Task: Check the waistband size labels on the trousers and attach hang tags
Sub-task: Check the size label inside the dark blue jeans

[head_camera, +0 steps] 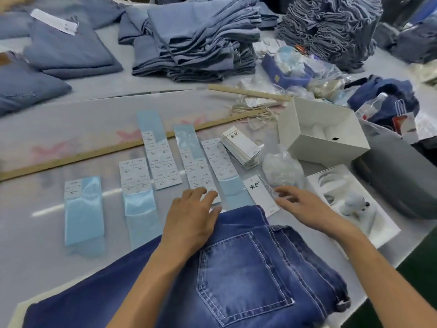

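Observation:
Dark blue jeans (248, 275) lie folded on the table in front of me, back pocket up. My left hand (191, 216) rests flat on their upper edge, fingers spread and reaching onto a sticker strip (196, 166). My right hand (300, 204) hovers open at the right, fingertips touching a white hang tag (259, 192) with its string, which lies just beyond the jeans. Several blue backing strips with size stickers (160, 162) lie in a row on the table. A stack of hang tags (241, 147) sits behind them.
A wooden ruler (94, 153) crosses the table. An open white box (321, 131), a plastic bag (281, 169) and a tray with a small white toy (354, 202) stand at right. Piles of folded light jeans (196, 39) fill the back.

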`<move>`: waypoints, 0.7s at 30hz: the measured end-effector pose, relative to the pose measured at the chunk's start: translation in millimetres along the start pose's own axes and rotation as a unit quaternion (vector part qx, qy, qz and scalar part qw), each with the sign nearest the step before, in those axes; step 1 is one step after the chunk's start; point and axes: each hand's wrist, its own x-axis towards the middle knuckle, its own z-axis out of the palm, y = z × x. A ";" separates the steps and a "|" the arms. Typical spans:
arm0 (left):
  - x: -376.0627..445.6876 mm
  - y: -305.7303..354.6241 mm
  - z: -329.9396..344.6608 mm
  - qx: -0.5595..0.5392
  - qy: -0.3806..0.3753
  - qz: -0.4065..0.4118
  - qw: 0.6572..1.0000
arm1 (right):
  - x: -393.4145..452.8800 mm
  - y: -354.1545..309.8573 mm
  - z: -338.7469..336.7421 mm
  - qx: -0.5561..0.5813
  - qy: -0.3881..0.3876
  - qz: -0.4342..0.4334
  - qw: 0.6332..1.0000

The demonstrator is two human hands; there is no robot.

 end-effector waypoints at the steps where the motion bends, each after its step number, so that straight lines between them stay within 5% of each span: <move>1: 13.1 2.2 3.1 0.020 -0.039 0.009 0.999 | 10.9 12.6 0.6 0.027 -0.002 0.018 0.999; 6: 56.6 17.0 14.0 0.046 -0.225 0.057 0.972 | 49.3 36.9 21.2 0.041 -0.081 0.100 0.991; 9: 64.2 37.2 23.0 0.002 -0.222 0.114 0.968 | 35.6 32.1 12.4 0.047 -0.216 0.138 0.965; 13: 72.5 81.1 27.2 -0.047 -0.230 0.162 0.958 | -33.3 35.5 -13.9 0.093 -0.277 0.099 0.951; 16: 70.4 112.8 25.7 -0.128 -0.309 0.191 0.923 | -89.2 31.4 -22.4 0.137 -0.188 0.013 0.972; 21: 70.6 131.6 -0.4 -0.343 -0.309 0.142 0.876 | -150.0 9.5 -8.8 0.015 0.132 -0.115 0.984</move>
